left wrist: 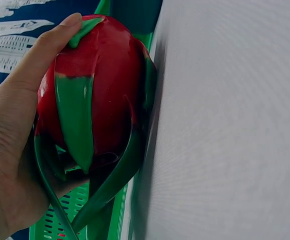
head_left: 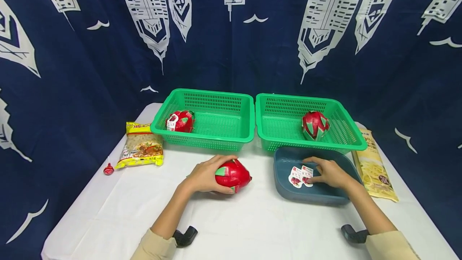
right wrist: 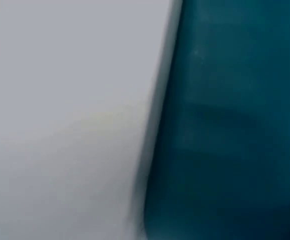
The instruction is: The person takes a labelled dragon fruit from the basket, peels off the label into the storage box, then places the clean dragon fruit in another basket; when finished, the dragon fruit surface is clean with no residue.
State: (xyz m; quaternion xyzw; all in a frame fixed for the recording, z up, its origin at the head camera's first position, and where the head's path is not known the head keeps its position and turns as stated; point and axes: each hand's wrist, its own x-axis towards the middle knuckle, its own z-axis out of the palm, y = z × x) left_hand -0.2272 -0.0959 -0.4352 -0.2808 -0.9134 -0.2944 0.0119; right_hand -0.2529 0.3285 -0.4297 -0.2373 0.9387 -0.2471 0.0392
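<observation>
On the white table my left hand [head_left: 206, 176] grips a red dragon fruit [head_left: 234, 175] with green scales. The left wrist view shows the thumb over one side of the dragon fruit [left wrist: 110, 90], with the other fingers mostly hidden behind it. My right hand [head_left: 330, 173] reaches into a dark blue basin [head_left: 288, 196], thumb and fingers apart beside two white stickers [head_left: 296, 179] with dragon fruit pictures. The thumb overlaps the right sticker; whether it touches is unclear. In the blurred right wrist view only the basin [right wrist: 225, 125] and white surface show, without the hand.
Behind stand two green baskets: the left basket [head_left: 223, 123] holds a stickered dragon fruit [head_left: 184, 122], the right basket [head_left: 281, 125] another dragon fruit [head_left: 315, 125]. A yellow food bag [head_left: 142, 147] and red lollipop [head_left: 108, 169] lie left; a noodle packet [head_left: 377, 167] lies right.
</observation>
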